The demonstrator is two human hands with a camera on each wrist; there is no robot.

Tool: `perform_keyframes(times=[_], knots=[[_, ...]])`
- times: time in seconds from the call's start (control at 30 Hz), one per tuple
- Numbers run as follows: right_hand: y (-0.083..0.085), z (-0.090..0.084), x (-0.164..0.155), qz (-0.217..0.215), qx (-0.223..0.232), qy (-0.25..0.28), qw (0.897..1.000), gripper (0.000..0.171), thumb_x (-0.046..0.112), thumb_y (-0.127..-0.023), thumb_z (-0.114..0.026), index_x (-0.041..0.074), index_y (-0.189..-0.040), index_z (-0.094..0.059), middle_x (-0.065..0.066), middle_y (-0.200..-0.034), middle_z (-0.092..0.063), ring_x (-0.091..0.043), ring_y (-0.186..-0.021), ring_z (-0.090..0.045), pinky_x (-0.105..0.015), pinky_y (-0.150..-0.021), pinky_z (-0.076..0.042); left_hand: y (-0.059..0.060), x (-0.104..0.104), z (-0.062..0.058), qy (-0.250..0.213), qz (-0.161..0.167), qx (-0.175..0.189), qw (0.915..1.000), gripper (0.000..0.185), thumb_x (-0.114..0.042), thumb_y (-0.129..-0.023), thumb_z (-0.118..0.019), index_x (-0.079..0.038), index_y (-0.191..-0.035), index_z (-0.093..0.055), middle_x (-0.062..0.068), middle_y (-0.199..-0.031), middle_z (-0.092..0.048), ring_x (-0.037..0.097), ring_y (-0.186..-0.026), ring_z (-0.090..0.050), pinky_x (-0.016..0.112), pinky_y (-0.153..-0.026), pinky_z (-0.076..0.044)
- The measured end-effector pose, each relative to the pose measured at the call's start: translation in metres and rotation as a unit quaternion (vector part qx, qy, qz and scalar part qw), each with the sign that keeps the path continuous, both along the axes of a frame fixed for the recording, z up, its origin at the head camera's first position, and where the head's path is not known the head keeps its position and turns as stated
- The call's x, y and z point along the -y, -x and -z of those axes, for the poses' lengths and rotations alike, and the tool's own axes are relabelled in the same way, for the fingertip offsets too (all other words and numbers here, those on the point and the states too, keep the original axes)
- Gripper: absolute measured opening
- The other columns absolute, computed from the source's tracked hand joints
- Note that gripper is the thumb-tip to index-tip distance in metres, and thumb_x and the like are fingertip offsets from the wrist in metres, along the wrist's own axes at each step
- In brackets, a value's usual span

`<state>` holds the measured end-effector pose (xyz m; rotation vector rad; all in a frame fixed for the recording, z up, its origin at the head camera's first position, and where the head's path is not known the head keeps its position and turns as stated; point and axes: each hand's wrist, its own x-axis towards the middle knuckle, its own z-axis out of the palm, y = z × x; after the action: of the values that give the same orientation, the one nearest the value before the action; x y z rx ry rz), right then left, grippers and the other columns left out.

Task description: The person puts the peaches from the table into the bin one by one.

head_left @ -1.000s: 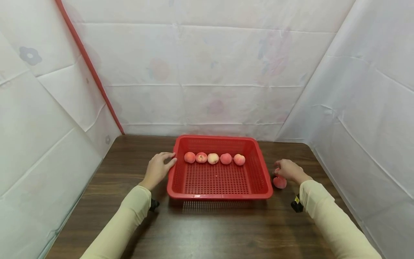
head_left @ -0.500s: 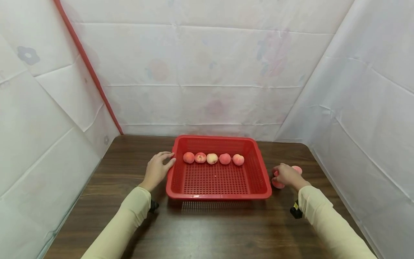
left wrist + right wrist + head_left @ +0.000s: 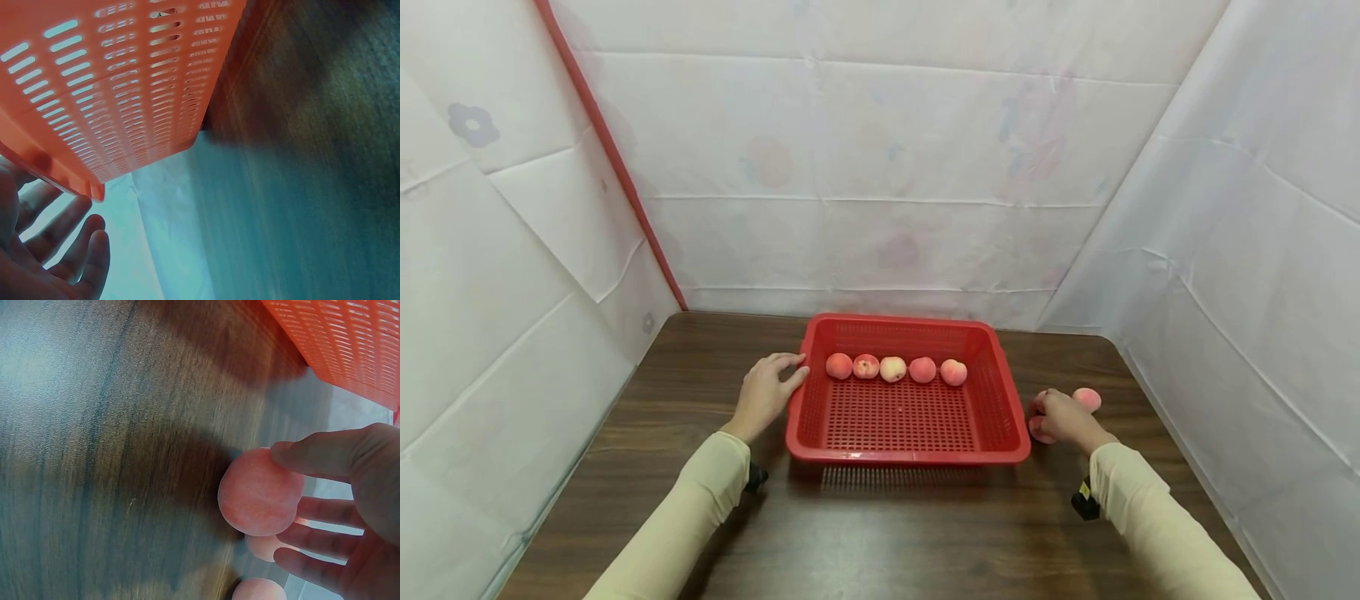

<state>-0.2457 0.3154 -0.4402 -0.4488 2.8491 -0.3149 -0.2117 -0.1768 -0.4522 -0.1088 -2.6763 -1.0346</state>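
A red perforated plastic basket (image 3: 910, 457) stands on the table, with a row of several peaches (image 3: 892, 369) across its inside. My left hand (image 3: 765, 392) is at the basket's left rim, fingertips touching it, fingers loosely extended; the left wrist view has them under the rim (image 3: 47, 172). Right of the basket, my right hand (image 3: 1066, 417) pinches a pink peach (image 3: 259, 490), thumb on one side and fingers on the other. A second peach (image 3: 262, 547) lies just behind the held one, partly hidden by the fingers. Another peach (image 3: 1087, 399) shows beyond the hand.
The dark wood-grain table (image 3: 880, 533) runs back to white patterned sheeting (image 3: 880, 250), which also rises on the left and right. A red strip (image 3: 610, 154) climbs the left back corner. Black wrist cameras sit under both sleeves.
My right hand has shifted slightly left and nearer, now around the front peach, and a peach on its far right has come into sight. My left hand stays at the rim.
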Motion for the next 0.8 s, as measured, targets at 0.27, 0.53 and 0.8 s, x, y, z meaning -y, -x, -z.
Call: perform_keyframes(times=[0.27, 0.53, 0.8], knots=[[-0.0005, 0.0018, 0.0013, 0.02, 0.027, -0.005, 0.999, 0.015, 0.007, -0.081, -0.066, 0.005, -0.095, -0.072, -0.003, -0.084, -0.067, -0.015, -0.07, -0.052, -0.03, -0.065, -0.043, -0.0006, -0.0004, -0.001, 0.0, 0.001, 0.003, 1.0, 0.038, -0.027, -0.093, -0.065, -0.005, -0.125, -0.067, 0.02, -0.124, -0.065, 0.038, -0.116, -0.059, 0.057, -0.099, -0.045], [-0.0017, 0.004, -0.0007, -0.007, 0.028, -0.011, 1.0, 0.014, 0.005, -0.079, -0.064, 0.005, -0.091, -0.072, 0.0, -0.076, -0.064, -0.014, -0.067, -0.05, -0.028, -0.063, -0.042, 0.0, -0.0013, -0.0015, 0.0, -0.001, 0.005, 1.0, 0.038, -0.028, -0.093, -0.066, -0.006, -0.125, -0.067, 0.019, -0.123, -0.066, 0.038, -0.115, -0.059, 0.056, -0.098, -0.046], [-0.0027, 0.0051, -0.0011, -0.01, 0.038, 0.001, 0.999, 0.013, 0.003, -0.079, -0.063, 0.005, -0.09, -0.071, 0.001, -0.074, -0.062, -0.013, -0.065, -0.05, -0.028, -0.062, -0.042, -0.0005, -0.0013, -0.0011, 0.003, 0.0, 0.005, 1.0, 0.039, -0.027, -0.093, -0.065, -0.006, -0.125, -0.066, 0.019, -0.123, -0.066, 0.038, -0.115, -0.059, 0.056, -0.099, -0.046]])
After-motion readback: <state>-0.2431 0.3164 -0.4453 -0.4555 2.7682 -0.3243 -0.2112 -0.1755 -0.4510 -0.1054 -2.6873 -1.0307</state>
